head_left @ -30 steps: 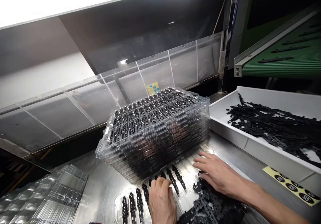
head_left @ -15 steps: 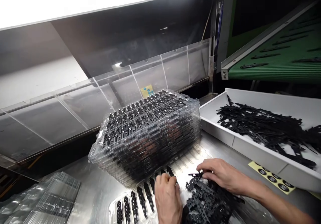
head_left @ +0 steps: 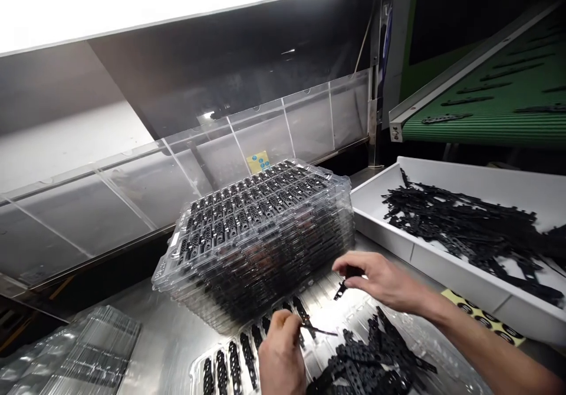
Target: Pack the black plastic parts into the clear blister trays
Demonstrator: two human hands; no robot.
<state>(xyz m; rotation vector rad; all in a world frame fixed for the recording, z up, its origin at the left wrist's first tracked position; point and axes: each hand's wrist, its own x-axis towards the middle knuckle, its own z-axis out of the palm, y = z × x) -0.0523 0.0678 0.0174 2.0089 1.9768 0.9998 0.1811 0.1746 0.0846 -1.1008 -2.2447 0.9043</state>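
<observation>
Strip, thin and black, sits pinched in the fingers of your left hand, its free end pointing right over the clear tray at the near edge of the surface. That tray's left slots already carry black parts; its right side lies under a loose pile of the same black strips. Your right hand hovers above the pile, just beside the stack, with its thumb and fingers closed on a second small piece whose tip hangs down toward the tray. The two hands are near each other but apart. Directly behind the tray stands the stack of filled clear trays, its top layer showing rows of seated parts. To your right, touching the surface's edge, a grey bin holds a tangle of more black strips, and a yellow sheet with dark round stickers lies in front of it. Above the bin runs a green belt with a few strips lying on it. At the near left lie empty trays, clear and piled flat. A clear panel stands behind the stack.
</observation>
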